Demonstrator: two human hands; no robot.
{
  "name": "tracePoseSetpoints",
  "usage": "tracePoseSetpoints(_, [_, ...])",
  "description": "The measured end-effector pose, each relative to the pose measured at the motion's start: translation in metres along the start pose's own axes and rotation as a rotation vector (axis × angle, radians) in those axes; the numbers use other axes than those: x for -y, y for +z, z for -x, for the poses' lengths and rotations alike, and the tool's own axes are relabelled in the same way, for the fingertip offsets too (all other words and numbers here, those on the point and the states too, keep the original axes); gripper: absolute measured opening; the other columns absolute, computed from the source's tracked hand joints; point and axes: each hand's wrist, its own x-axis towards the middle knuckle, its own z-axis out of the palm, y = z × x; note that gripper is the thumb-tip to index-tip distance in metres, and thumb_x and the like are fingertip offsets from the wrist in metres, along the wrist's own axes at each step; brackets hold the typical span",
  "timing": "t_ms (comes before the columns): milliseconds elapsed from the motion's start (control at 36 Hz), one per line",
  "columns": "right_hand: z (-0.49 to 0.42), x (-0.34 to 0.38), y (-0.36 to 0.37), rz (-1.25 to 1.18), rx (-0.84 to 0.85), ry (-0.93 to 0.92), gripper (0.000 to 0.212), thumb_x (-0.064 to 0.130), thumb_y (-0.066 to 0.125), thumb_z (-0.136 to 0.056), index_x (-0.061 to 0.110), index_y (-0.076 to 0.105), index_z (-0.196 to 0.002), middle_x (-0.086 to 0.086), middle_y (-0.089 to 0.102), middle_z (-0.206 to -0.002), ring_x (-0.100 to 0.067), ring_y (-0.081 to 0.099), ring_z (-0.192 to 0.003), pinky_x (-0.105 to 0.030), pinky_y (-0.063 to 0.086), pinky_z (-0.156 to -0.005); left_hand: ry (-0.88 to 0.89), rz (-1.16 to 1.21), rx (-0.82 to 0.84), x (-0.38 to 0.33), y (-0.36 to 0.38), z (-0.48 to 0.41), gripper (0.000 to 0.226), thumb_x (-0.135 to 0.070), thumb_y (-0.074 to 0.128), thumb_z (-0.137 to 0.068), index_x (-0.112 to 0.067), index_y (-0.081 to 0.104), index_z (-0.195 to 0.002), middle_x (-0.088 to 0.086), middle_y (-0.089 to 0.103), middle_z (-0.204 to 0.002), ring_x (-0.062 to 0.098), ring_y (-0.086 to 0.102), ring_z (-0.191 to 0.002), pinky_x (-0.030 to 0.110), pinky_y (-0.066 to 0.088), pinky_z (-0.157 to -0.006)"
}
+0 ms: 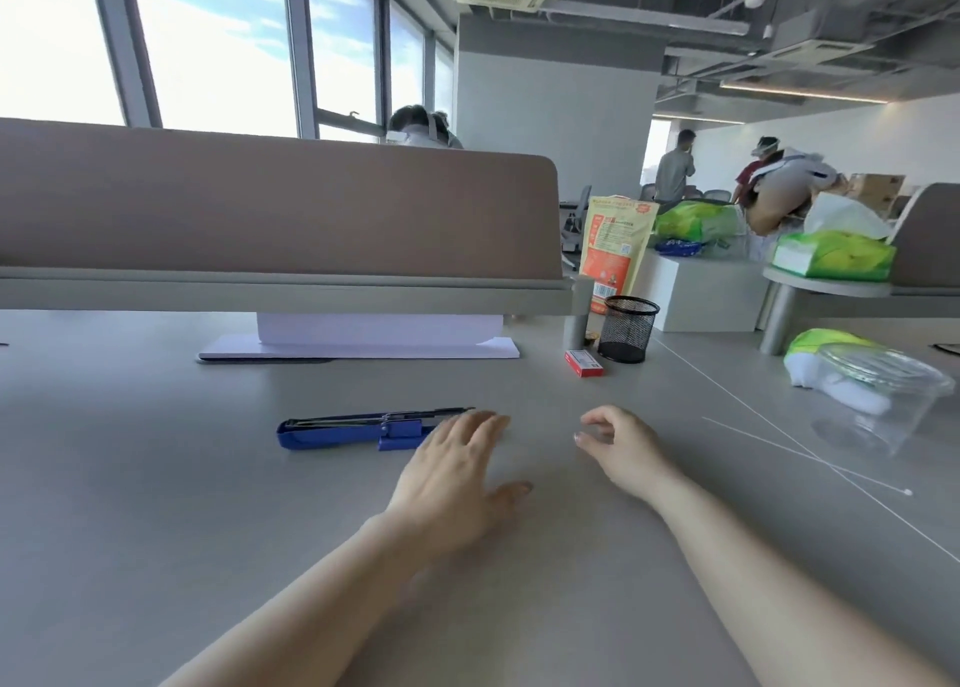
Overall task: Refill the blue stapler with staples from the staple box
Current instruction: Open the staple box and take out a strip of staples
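The blue stapler (343, 433) lies flat on the grey desk, folded wide open with its metal staple channel facing up. My left hand (457, 478) rests palm down at the stapler's right end, fingers spread and covering that end. My right hand (618, 445) hovers to the right, thumb and forefinger pinched close together; whether something tiny sits between them I cannot tell. The small red staple box (584, 363) lies farther back on the desk, beside the mesh pen cup, apart from both hands.
A black mesh pen cup (627, 329) and an orange pouch (615, 245) stand behind the box. A brown desk divider (270, 208) runs across the back with white paper (363, 346) under it. A clear plastic container (878, 400) and green tissue packs (834, 255) sit at the right. People are in the background.
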Motion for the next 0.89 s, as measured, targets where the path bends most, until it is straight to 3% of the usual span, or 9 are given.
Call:
tracePoseSetpoints(139, [-0.014, -0.018, -0.010, 0.028, -0.043, 0.027, 0.032, 0.026, 0.063, -0.084, 0.016, 0.058, -0.113, -0.004, 0.060, -0.126, -0.021, 0.054, -0.116, -0.030, 0.042, -0.095, 0.026, 0.060, 0.183, -0.021, 0.029, -0.027, 0.071, -0.061, 0.045, -0.083, -0.028, 0.023, -0.142, -0.006, 0.024, -0.153, 0.017, 0.021, -0.140, 0.033, 0.020, -0.116])
tracePoseSetpoints(222, [-0.031, -0.023, -0.011, 0.133, -0.039, 0.000, 0.042, 0.030, 0.060, -0.085, 0.017, 0.052, -0.124, -0.003, 0.054, -0.135, -0.022, 0.050, -0.124, -0.030, 0.039, -0.100, 0.056, -0.024, 0.281, -0.019, 0.038, -0.035, 0.068, -0.064, 0.032, -0.086, -0.029, 0.020, -0.144, -0.008, 0.016, -0.157, 0.013, 0.012, -0.143, 0.031, 0.009, -0.118])
tracePoseSetpoints(389, [-0.079, -0.023, 0.001, 0.326, 0.007, -0.047, 0.069, 0.051, 0.052, -0.082, 0.025, 0.028, -0.141, -0.002, 0.036, -0.149, -0.024, 0.037, -0.135, -0.040, 0.037, -0.107, 0.077, -0.063, 0.295, -0.014, 0.045, -0.037, 0.069, -0.067, 0.023, -0.086, -0.031, 0.015, -0.144, -0.012, 0.010, -0.157, 0.007, 0.002, -0.144, 0.031, 0.002, -0.119])
tracePoseSetpoints(500, [-0.107, -0.022, 0.009, 0.426, 0.019, -0.082, 0.083, 0.059, 0.046, -0.082, 0.023, 0.011, -0.147, 0.002, 0.008, -0.160, -0.020, 0.007, -0.148, -0.042, 0.016, -0.119, 0.081, -0.070, 0.277, -0.013, 0.045, -0.038, 0.069, -0.068, 0.023, -0.085, -0.032, 0.017, -0.143, -0.015, 0.011, -0.156, 0.005, 0.002, -0.143, 0.030, 0.001, -0.119])
tracePoseSetpoints(583, [-0.117, -0.023, 0.012, 0.477, 0.074, -0.045, 0.079, 0.060, 0.039, -0.085, 0.023, 0.009, -0.148, 0.005, 0.003, -0.161, -0.018, -0.003, -0.148, -0.043, 0.010, -0.120, 0.072, -0.059, 0.270, -0.013, 0.045, -0.038, 0.067, -0.068, 0.026, -0.085, -0.033, 0.019, -0.142, -0.016, 0.013, -0.156, 0.004, 0.003, -0.143, 0.028, 0.001, -0.118])
tracePoseSetpoints(750, [-0.104, -0.020, 0.009, 0.495, 0.083, -0.038, 0.067, 0.053, 0.038, -0.089, 0.020, 0.022, -0.145, -0.002, 0.016, -0.159, -0.021, 0.008, -0.147, -0.042, 0.019, -0.116, 0.068, -0.049, 0.286, -0.012, 0.044, -0.038, 0.067, -0.068, 0.027, -0.084, -0.035, 0.020, -0.142, -0.016, 0.016, -0.155, 0.005, 0.006, -0.143, 0.029, 0.005, -0.118])
tracePoseSetpoints(889, [-0.066, -0.015, 0.007, 0.469, 0.045, -0.074, 0.053, 0.042, 0.041, -0.091, 0.016, 0.037, -0.136, -0.008, 0.036, -0.148, -0.032, 0.039, -0.132, -0.039, 0.034, -0.106, 0.064, -0.044, 0.295, -0.013, 0.042, -0.038, 0.067, -0.068, 0.029, -0.084, -0.034, 0.023, -0.142, -0.014, 0.019, -0.155, 0.007, 0.012, -0.142, 0.031, 0.010, -0.118])
